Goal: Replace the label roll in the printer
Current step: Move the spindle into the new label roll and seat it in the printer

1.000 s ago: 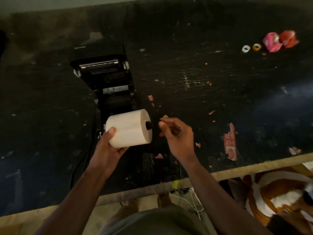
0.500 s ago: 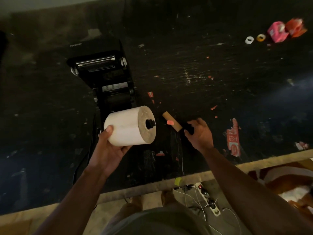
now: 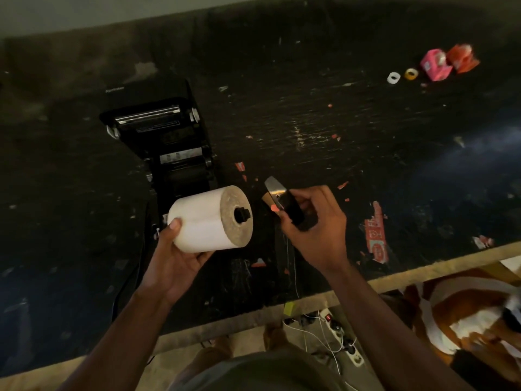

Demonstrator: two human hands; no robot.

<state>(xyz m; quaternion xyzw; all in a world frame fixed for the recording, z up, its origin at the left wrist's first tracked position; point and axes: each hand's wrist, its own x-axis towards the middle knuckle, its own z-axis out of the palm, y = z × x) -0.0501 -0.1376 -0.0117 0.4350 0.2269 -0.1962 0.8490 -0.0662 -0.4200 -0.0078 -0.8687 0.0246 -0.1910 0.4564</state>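
Left hand cups the white roll from below, black spindle poking from its core, just in front of the open printer. Right hand pinches a black flat part beside the roll, above the table.

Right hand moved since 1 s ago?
Yes. The right hand left the spindle end of the label roll, went right to the table, and now holds a dark flat part lifted beside the cardboard core.
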